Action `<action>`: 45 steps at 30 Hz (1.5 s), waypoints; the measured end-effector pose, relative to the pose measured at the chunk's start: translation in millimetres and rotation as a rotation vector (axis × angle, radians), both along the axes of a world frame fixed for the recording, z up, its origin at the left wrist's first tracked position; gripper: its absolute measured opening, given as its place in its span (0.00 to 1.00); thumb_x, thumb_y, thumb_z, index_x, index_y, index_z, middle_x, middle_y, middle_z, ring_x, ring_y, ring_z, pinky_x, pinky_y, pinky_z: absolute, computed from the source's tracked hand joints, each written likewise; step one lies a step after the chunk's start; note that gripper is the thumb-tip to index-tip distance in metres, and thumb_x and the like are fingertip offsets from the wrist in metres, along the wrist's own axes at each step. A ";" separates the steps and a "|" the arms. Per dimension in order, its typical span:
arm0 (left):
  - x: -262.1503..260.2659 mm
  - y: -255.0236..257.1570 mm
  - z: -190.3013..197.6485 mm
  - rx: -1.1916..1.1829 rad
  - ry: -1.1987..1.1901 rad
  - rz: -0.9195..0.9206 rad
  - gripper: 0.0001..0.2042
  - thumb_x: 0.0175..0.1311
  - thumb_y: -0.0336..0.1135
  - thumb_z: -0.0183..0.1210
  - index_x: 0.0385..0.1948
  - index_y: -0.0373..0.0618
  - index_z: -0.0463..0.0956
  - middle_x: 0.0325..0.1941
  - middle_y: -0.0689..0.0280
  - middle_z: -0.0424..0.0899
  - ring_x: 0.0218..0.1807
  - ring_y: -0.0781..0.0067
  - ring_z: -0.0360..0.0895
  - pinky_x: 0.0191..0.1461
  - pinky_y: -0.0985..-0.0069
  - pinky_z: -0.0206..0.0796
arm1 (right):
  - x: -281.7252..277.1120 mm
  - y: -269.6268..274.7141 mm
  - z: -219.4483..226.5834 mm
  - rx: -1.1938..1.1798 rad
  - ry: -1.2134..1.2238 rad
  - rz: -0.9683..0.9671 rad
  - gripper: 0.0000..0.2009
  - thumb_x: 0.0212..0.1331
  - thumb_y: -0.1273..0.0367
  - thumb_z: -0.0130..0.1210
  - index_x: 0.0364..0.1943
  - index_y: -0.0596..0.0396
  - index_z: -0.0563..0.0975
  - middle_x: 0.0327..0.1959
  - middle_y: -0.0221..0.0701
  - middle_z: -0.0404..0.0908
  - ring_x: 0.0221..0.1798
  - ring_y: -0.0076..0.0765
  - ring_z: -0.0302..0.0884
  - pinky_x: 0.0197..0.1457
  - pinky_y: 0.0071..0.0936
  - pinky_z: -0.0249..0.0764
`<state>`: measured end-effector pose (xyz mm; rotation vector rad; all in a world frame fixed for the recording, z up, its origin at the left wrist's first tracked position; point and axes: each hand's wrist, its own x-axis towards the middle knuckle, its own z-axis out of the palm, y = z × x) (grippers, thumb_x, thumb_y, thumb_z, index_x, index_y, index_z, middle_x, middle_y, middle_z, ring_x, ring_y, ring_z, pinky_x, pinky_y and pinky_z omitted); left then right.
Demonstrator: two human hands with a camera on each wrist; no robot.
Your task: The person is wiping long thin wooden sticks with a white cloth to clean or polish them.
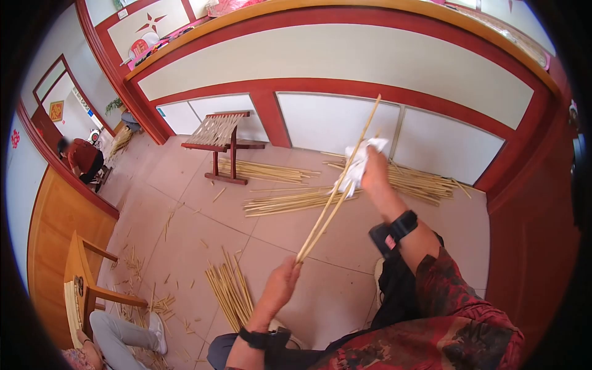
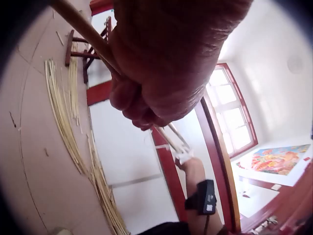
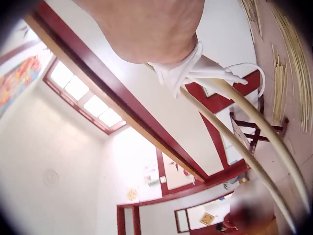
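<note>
- Your left hand grips the near part of two pale stalks, fingers curled round them low in front of you.
- Your right hand grasps a white cloth higher up and farther out, against the same stalks. A thin white loop hangs off it in the right wrist view; whether it wraps right round the stalks, you cannot tell.
- The stalks slant up and away between your hands, clear of the floor, close together at the left hand and a little apart near the cloth. Tips poke out beyond the cloth.
- Step in hand, by judgement: wiping the stalks down, left hand anchoring, right hand working the cloth.
- Next move likely calls for a firm left hold and a light, even pull of the cloth along the stalks; too hard a squeeze could bend or snap them.
- By your feet, a loose bundle of similar stalks.
- Farther out, long rows of more lie before the white cabinet, near a dark red stand.
- Short scraps litter the left side, near a seated person in grey trousers.
</note>
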<state>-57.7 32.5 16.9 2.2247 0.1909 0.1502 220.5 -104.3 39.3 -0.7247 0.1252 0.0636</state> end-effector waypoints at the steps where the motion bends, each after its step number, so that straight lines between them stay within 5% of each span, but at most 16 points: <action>1: -8.3 10.0 0.6 0.013 0.028 -0.014 0.07 0.58 0.34 0.46 0.34 0.42 0.66 0.24 0.51 0.72 0.28 0.48 0.69 0.30 0.68 0.62 | 15.1 -9.9 -2.9 0.032 -0.014 -0.064 0.12 0.57 0.68 0.38 0.39 0.61 0.68 0.37 0.40 0.72 0.38 0.41 0.72 0.42 0.40 0.70; 3: -21.6 35.0 -7.9 0.011 0.040 -0.026 0.08 0.58 0.34 0.47 0.36 0.42 0.66 0.23 0.56 0.71 0.26 0.56 0.70 0.30 0.70 0.63 | 36.9 -34.2 0.5 0.035 0.012 -0.106 0.13 0.55 0.69 0.40 0.42 0.61 0.66 0.36 0.38 0.71 0.38 0.42 0.72 0.42 0.41 0.71; 6: -38.9 55.1 4.8 -0.052 0.151 -0.058 0.08 0.60 0.36 0.47 0.34 0.43 0.67 0.18 0.72 0.65 0.19 0.83 0.63 0.22 0.82 0.57 | 78.7 -76.6 -13.0 0.245 0.040 -0.094 0.14 0.55 0.68 0.41 0.45 0.59 0.65 0.39 0.38 0.70 0.42 0.42 0.70 0.47 0.43 0.67; 7: -40.5 52.5 11.4 -0.048 0.155 -0.036 0.08 0.60 0.36 0.47 0.34 0.43 0.67 0.18 0.72 0.65 0.19 0.83 0.63 0.22 0.82 0.57 | 60.5 -64.9 -5.0 0.250 0.047 -0.073 0.14 0.55 0.68 0.41 0.45 0.59 0.65 0.39 0.38 0.70 0.42 0.42 0.70 0.47 0.43 0.67; 9: -31.8 42.6 19.9 -0.844 0.234 0.153 0.09 0.61 0.39 0.46 0.32 0.43 0.68 0.17 0.74 0.63 0.16 0.86 0.58 0.17 0.88 0.49 | 21.8 -52.1 9.5 0.146 -0.018 0.029 0.15 0.55 0.67 0.42 0.45 0.58 0.65 0.42 0.37 0.70 0.46 0.41 0.68 0.51 0.44 0.64; 11: -25.4 31.9 23.1 -0.815 0.212 0.167 0.10 0.62 0.40 0.44 0.32 0.44 0.67 0.16 0.74 0.61 0.15 0.87 0.55 0.15 0.91 0.45 | -2.1 -31.8 -2.1 0.140 -0.080 0.213 0.16 0.54 0.66 0.43 0.47 0.58 0.64 0.44 0.37 0.70 0.47 0.39 0.68 0.52 0.40 0.64; 16: 0.9 -3.7 20.0 -1.182 0.180 -0.043 0.13 0.62 0.43 0.42 0.32 0.42 0.65 0.13 0.71 0.59 0.11 0.85 0.52 0.13 0.88 0.43 | -89.9 9.0 13.8 0.100 0.028 0.737 0.17 0.57 0.63 0.42 0.46 0.60 0.65 0.39 0.36 0.73 0.40 0.36 0.72 0.47 0.34 0.68; 18: 12.3 -18.4 16.9 -1.314 0.169 -0.107 0.13 0.62 0.44 0.42 0.32 0.43 0.65 0.14 0.72 0.59 0.11 0.85 0.52 0.12 0.88 0.43 | -145.6 25.2 7.3 -0.083 0.051 0.770 0.17 0.55 0.62 0.47 0.46 0.57 0.66 0.31 0.31 0.72 0.32 0.27 0.71 0.37 0.27 0.69; 21: 19.0 -22.3 16.4 -1.455 0.177 -0.146 0.13 0.62 0.45 0.41 0.31 0.44 0.64 0.13 0.72 0.58 0.11 0.85 0.50 0.12 0.87 0.42 | -153.9 27.6 9.2 0.001 -0.016 0.770 0.15 0.54 0.62 0.49 0.43 0.54 0.67 0.26 0.25 0.69 0.27 0.21 0.67 0.30 0.20 0.66; 27: 21.2 -31.8 12.8 -1.415 0.282 -0.115 0.12 0.62 0.45 0.42 0.30 0.45 0.65 0.12 0.75 0.54 0.11 0.86 0.48 0.12 0.87 0.40 | -125.9 30.3 -2.3 -0.053 0.054 0.652 0.12 0.56 0.63 0.46 0.41 0.53 0.67 0.19 0.26 0.67 0.18 0.22 0.63 0.20 0.20 0.63; 32: 6.9 -31.2 19.9 -1.303 0.422 -0.135 0.12 0.62 0.44 0.43 0.29 0.45 0.65 0.12 0.76 0.54 0.12 0.87 0.47 0.12 0.87 0.39 | -46.8 5.8 20.0 0.114 -0.133 0.401 0.09 0.55 0.65 0.46 0.37 0.54 0.67 0.15 0.25 0.63 0.14 0.21 0.59 0.15 0.19 0.58; 34: -4.0 -15.9 21.5 -1.042 0.471 -0.163 0.13 0.63 0.45 0.41 0.31 0.45 0.66 0.14 0.77 0.56 0.14 0.88 0.49 0.14 0.89 0.41 | 8.9 -21.0 8.4 0.061 -0.141 0.364 0.08 0.55 0.66 0.47 0.36 0.53 0.67 0.16 0.25 0.64 0.15 0.21 0.60 0.16 0.18 0.59; 36: -20.0 14.5 19.4 -0.912 0.487 -0.155 0.13 0.62 0.45 0.43 0.31 0.45 0.67 0.14 0.77 0.56 0.14 0.89 0.49 0.15 0.89 0.41 | 29.1 -49.2 24.4 0.234 -0.116 0.186 0.08 0.55 0.67 0.47 0.36 0.53 0.67 0.16 0.25 0.64 0.16 0.20 0.60 0.18 0.16 0.60; 39: -33.3 46.8 13.2 -0.760 0.511 -0.143 0.13 0.61 0.44 0.45 0.32 0.44 0.70 0.15 0.77 0.58 0.15 0.90 0.50 0.16 0.90 0.41 | 78.1 -99.6 -4.6 0.175 -0.212 0.069 0.08 0.57 0.66 0.44 0.34 0.55 0.67 0.20 0.28 0.67 0.21 0.25 0.65 0.24 0.21 0.67; 41: -38.0 54.2 17.2 -0.737 0.518 -0.140 0.12 0.60 0.43 0.47 0.33 0.44 0.71 0.15 0.77 0.58 0.15 0.90 0.50 0.16 0.90 0.41 | 92.5 -118.7 -13.2 0.189 -0.037 -0.207 0.11 0.59 0.65 0.41 0.38 0.58 0.68 0.31 0.33 0.73 0.34 0.35 0.71 0.37 0.31 0.71; 45: -43.5 57.9 27.8 -0.780 0.415 0.016 0.12 0.60 0.41 0.48 0.33 0.42 0.71 0.15 0.77 0.60 0.15 0.90 0.51 0.16 0.90 0.42 | 78.2 -118.6 9.7 0.281 0.044 -0.407 0.16 0.60 0.63 0.39 0.45 0.60 0.66 0.44 0.37 0.71 0.48 0.42 0.68 0.49 0.39 0.67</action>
